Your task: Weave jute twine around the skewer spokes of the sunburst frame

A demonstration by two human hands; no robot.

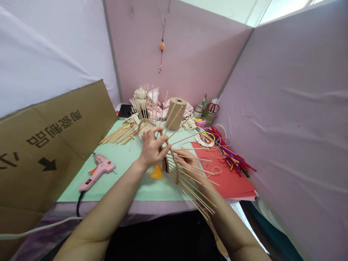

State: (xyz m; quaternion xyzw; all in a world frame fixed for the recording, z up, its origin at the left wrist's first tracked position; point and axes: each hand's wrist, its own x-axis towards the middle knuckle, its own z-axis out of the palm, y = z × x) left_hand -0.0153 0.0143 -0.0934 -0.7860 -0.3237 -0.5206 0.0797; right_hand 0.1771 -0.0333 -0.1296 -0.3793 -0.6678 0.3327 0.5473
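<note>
A half-round basket frame of thin sticks with a braided brown cord band stands tilted over the table, its long sticks fanning up and to the right. My left hand is closed on the cord band near the top of the curve, thumb and fingers pinching it. Behind the fanned sticks, my right hand has its fingers curled together close to the band; what they hold is hidden. A yellow tassel hangs below the frame, near a dark strip along its inner edge.
A pink glue gun lies at left, beside a cardboard sheet. Loose sticks and a twine spool are farther back. Red paper, coloured pipe cleaners and red-handled scissors are on the right.
</note>
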